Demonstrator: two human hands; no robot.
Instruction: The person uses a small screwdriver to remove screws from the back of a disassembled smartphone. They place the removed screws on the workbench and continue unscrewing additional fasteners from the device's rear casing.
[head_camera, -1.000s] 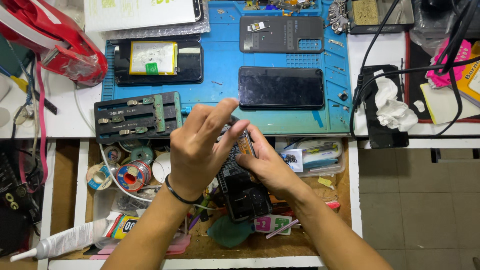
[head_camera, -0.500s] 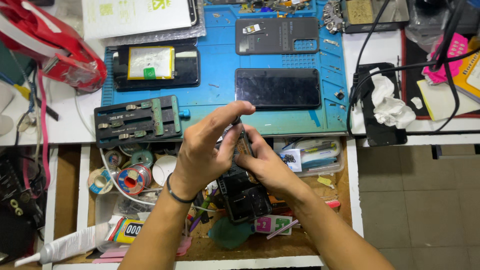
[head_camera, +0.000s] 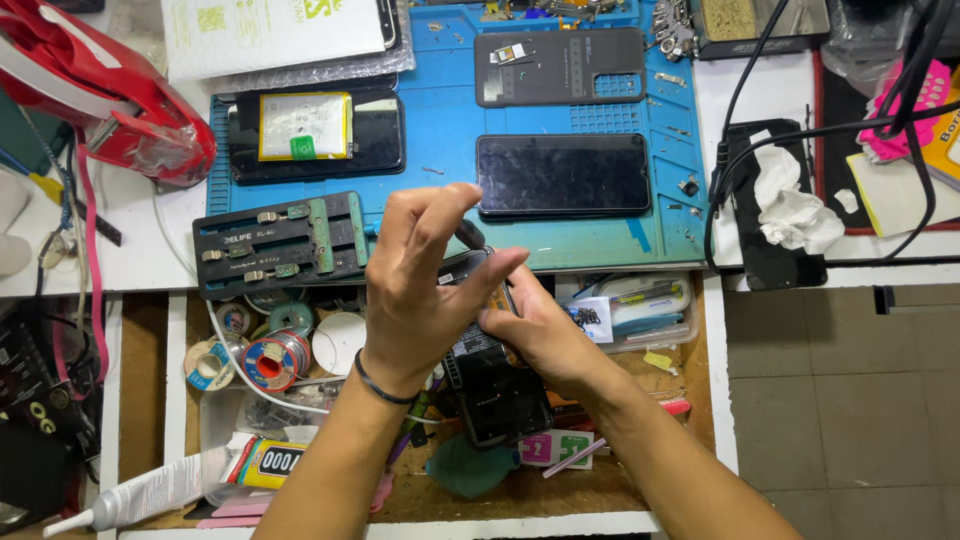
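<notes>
Left hand (head_camera: 415, 290) has its fingers (head_camera: 497, 265) pinched together around a thin dark tool (head_camera: 470, 235), tip pressed down at the top end of an opened phone (head_camera: 490, 370). Can't tell exactly what kind of tool it is, the hand hides most of it. Right hand (head_camera: 545, 335) comes in from the right and has its fingers wrapped on the phone's upper right edge, clamped there to hold it.

The phone is held over the open drawer (head_camera: 640, 470), just below the front edge of the surface (head_camera: 140, 255). Its long axis runs roughly away from the person, tilted a bit, top end toward the blue mat (head_camera: 440, 140), bottom end toward the person.

Around that: solder and tape rolls (head_camera: 270, 355) in the drawer to the left, a black clamp jig (head_camera: 280, 245) just beside the left hand, and a dark phone (head_camera: 562, 175) lying sideways on the mat right above the hands.
</notes>
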